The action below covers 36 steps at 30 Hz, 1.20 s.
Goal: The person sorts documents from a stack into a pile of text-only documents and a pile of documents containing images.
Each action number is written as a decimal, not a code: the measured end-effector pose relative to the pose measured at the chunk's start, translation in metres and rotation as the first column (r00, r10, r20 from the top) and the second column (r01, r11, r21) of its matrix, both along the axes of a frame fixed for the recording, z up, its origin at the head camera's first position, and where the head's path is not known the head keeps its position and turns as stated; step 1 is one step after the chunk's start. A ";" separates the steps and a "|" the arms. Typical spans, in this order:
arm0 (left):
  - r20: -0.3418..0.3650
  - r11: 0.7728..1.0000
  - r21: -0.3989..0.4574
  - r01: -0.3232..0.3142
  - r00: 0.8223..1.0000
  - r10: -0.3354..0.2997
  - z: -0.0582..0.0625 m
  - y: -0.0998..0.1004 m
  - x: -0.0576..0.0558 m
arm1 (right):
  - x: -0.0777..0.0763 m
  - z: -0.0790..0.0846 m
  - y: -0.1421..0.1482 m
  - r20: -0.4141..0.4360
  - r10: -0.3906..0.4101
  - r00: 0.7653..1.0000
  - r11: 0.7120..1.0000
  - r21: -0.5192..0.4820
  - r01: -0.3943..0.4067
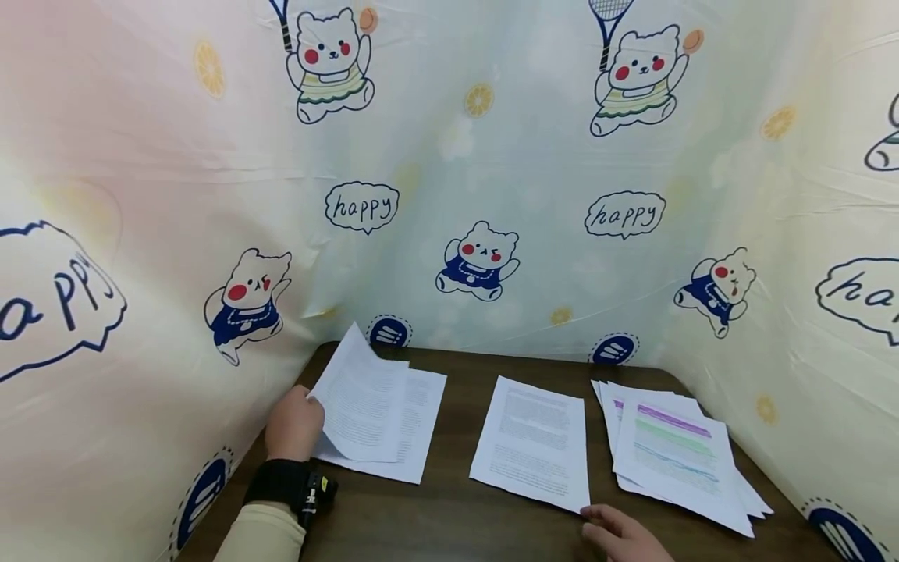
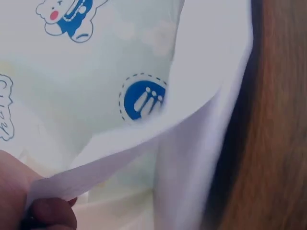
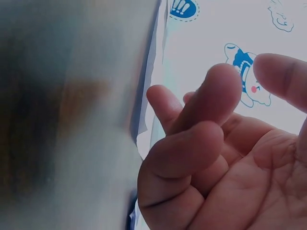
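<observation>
On the left, my left hand (image 1: 293,421) pinches the left edge of a printed sheet (image 1: 365,398) between thumb and fingers. That sheet is lifted and curls up at its far left corner; the left wrist view shows its bent edge (image 2: 206,62). Partly under it lies another printed sheet (image 1: 424,410). A printed paper (image 1: 534,445) lies flat in the middle. Beside its near right corner is my right hand (image 1: 621,535), which in the right wrist view has loosely bent fingers (image 3: 211,96), thumb apart, and nothing between them.
To the right lies a fanned pile of papers (image 1: 684,468), its top sheet marked with purple, green and blue highlighter lines. The dark wooden table (image 1: 421,519) is enclosed at the back and sides by a patterned curtain (image 1: 534,156).
</observation>
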State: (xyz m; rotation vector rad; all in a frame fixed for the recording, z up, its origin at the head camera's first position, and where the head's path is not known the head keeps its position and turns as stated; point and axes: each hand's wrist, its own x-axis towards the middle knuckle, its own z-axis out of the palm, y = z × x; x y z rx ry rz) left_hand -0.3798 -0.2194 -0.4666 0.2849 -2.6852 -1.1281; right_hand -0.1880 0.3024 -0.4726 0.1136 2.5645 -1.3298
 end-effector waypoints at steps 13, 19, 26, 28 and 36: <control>-0.332 0.926 0.321 0.198 0.939 -0.086 0.054 0.075 0.061 | 0.004 0.010 -0.035 -0.063 0.039 0.997 0.952 -0.301 -0.056; -0.301 0.721 0.520 0.458 0.888 -0.347 0.047 0.134 0.094 | 0.003 0.019 -0.073 -0.052 0.024 0.998 0.874 -0.484 -0.046; -0.279 0.564 0.556 0.611 0.776 -0.566 0.027 0.167 0.116 | 0.004 0.023 -0.083 -0.044 -0.273 0.961 0.804 -0.559 0.203; -0.267 0.541 0.539 0.646 0.740 -0.617 0.024 0.169 0.117 | 0.004 0.022 -0.081 -0.047 -0.353 0.934 0.788 -0.553 0.270; -0.175 0.706 0.402 0.583 0.806 -0.566 0.010 0.160 0.093 | -0.009 0.023 -0.036 -0.054 -0.524 0.850 0.727 -0.548 0.414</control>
